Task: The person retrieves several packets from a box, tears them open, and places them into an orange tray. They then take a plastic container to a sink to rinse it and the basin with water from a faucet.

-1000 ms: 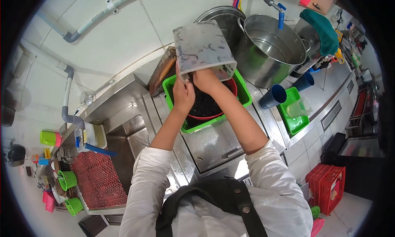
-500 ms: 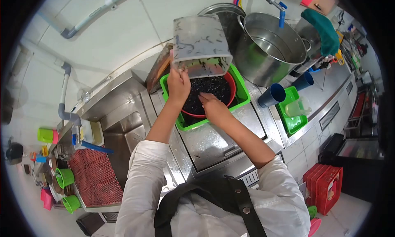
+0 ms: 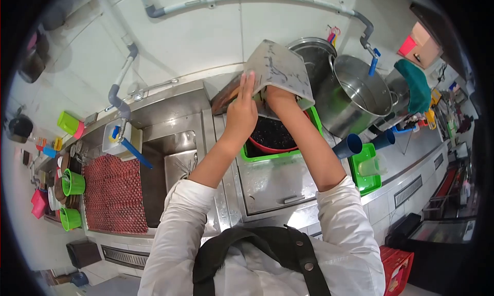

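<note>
A translucent white tub point(image 3: 282, 64) with dark shreds stuck to its walls is tipped over a red bowl point(image 3: 267, 150) of dark, wet, shredded stuff point(image 3: 272, 134). The bowl sits in a green basin point(image 3: 280, 156). My left hand point(image 3: 243, 111) is against the tub's left side, fingers stretched upward, with the thumb out of sight. Inside the tub's mouth is my right hand point(image 3: 280, 101), its fingers hidden by the wall.
Left of the basin is a steel sink point(image 3: 180, 141) with a red mat point(image 3: 113, 193). A large steel pot point(image 3: 355, 98) stands at the back right. Dark blue cups point(image 3: 349, 146) and a green tray point(image 3: 364, 181) are to the right. A blue-handled tap point(image 3: 373, 64) hangs above the pot.
My right hand has moved up from the dark stuff into the tub. The tub has tilted differently, and my left hand's fingers have straightened along its side. The head view has shifted.
</note>
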Available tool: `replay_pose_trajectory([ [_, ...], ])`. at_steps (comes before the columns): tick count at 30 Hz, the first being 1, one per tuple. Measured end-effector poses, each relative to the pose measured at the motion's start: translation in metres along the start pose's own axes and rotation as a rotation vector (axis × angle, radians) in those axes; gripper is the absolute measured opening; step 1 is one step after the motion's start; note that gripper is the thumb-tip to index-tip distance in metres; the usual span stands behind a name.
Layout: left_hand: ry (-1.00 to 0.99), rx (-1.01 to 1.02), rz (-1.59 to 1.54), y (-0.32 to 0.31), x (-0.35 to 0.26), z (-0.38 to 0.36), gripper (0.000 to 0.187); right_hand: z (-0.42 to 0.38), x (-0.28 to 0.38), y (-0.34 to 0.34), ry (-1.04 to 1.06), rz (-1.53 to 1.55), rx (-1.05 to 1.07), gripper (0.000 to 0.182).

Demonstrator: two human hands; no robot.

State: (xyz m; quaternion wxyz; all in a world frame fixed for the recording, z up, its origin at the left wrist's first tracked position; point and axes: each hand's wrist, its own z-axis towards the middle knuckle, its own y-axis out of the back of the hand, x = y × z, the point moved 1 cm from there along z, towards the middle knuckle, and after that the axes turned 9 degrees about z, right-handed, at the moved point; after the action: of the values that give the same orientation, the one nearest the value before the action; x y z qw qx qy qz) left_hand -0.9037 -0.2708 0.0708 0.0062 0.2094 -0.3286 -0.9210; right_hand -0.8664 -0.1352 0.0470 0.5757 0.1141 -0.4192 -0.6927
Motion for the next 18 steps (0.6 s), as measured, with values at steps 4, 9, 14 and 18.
replay_pose_trajectory([
  [4, -0.052, -0.099, 0.097, 0.003, 0.027, -0.009, 0.067, -0.021, 0.029, 0.015, -0.134, -0.027, 0.665, 0.023],
  [9, -0.082, -0.061, 0.2, -0.005, 0.038, -0.023, 0.069, -0.071, 0.043, 0.028, -0.005, 0.101, 0.746, 0.028],
  [14, -0.086, -0.189, 0.316, 0.003, 0.026, -0.037, 0.069, -0.101, 0.038, 0.072, 0.15, 0.315, 0.61, 0.034],
  [18, 0.21, 0.111, 0.395, 0.099, 0.002, -0.057, 0.062, -0.101, 0.06, 0.13, 0.191, 0.603, 0.213, 0.024],
])
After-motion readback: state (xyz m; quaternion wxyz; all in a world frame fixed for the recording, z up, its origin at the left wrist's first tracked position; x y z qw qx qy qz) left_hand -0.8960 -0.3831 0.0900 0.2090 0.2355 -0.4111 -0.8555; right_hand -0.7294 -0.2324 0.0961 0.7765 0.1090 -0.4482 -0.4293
